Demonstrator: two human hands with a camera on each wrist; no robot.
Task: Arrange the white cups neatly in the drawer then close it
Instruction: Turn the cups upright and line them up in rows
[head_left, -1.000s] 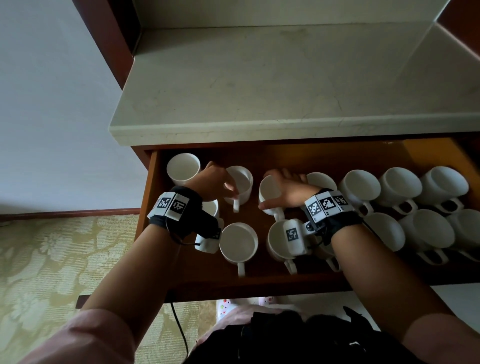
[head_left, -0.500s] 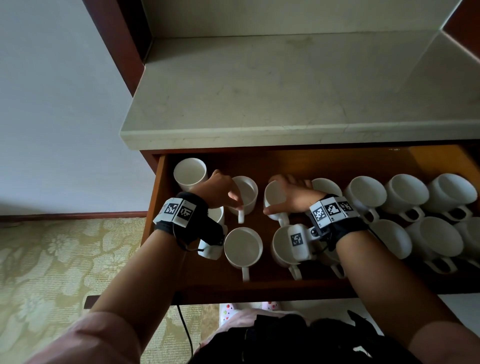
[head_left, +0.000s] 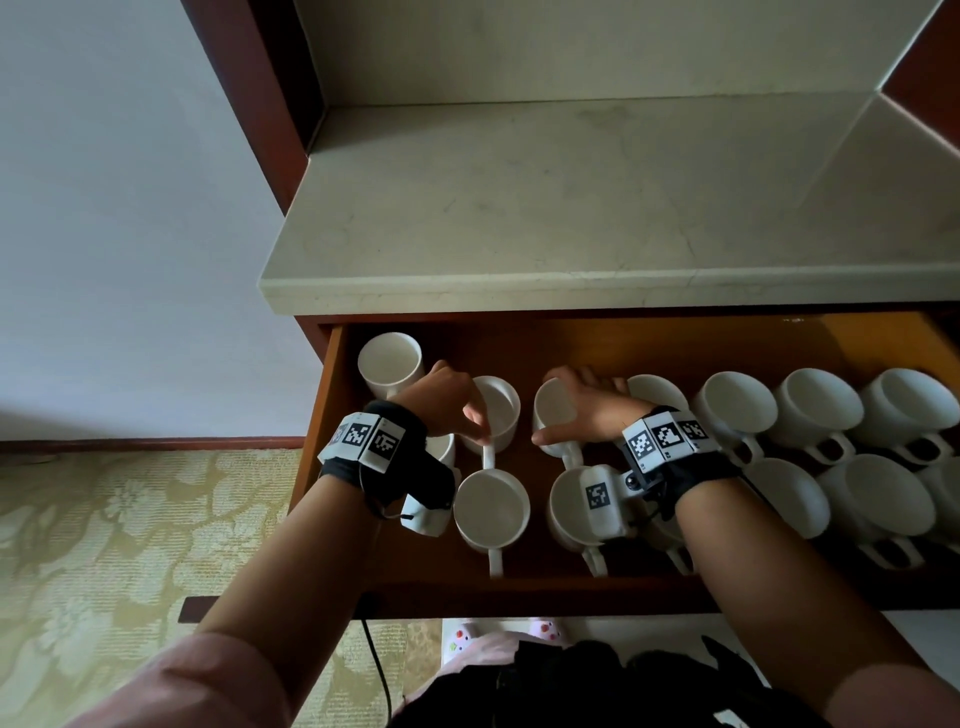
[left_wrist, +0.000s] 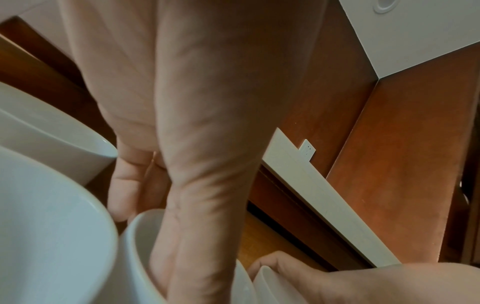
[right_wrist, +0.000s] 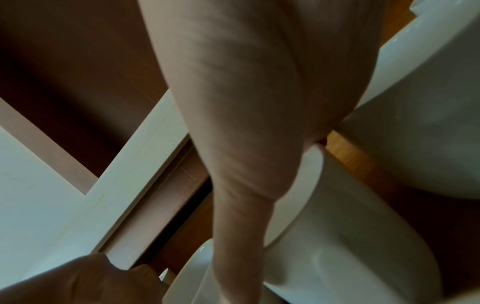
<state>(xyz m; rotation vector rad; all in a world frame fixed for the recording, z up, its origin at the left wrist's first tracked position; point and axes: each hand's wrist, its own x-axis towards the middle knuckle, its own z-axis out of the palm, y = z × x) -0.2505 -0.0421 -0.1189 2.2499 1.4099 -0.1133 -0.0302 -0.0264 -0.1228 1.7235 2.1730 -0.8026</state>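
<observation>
The wooden drawer (head_left: 318, 467) stands pulled out, with several white cups in it. My left hand (head_left: 460, 410) pinches the rim of a white cup (head_left: 501, 410) in the back row, thumb inside (left_wrist: 166, 257) and fingers (left_wrist: 122, 185) outside. My right hand (head_left: 582, 408) grips the neighbouring white cup (head_left: 550, 410) just to the right, thumb (right_wrist: 241, 226) lying along its rim (right_wrist: 337, 236). The two held cups stand close together with a narrow gap between them. Both handles point toward the drawer front.
One cup (head_left: 389, 364) stands in the back-left corner and two more (head_left: 491, 509) (head_left: 566, 514) near the front. Several cups (head_left: 815, 405) fill the right half in two rows. A pale stone countertop (head_left: 597, 218) overhangs the drawer's back. Patterned carpet (head_left: 104, 545) lies left.
Both hands keep hold of the same two cups. The head view has shifted, so the drawer sits lower and further right in the picture; no cup has clearly moved.
</observation>
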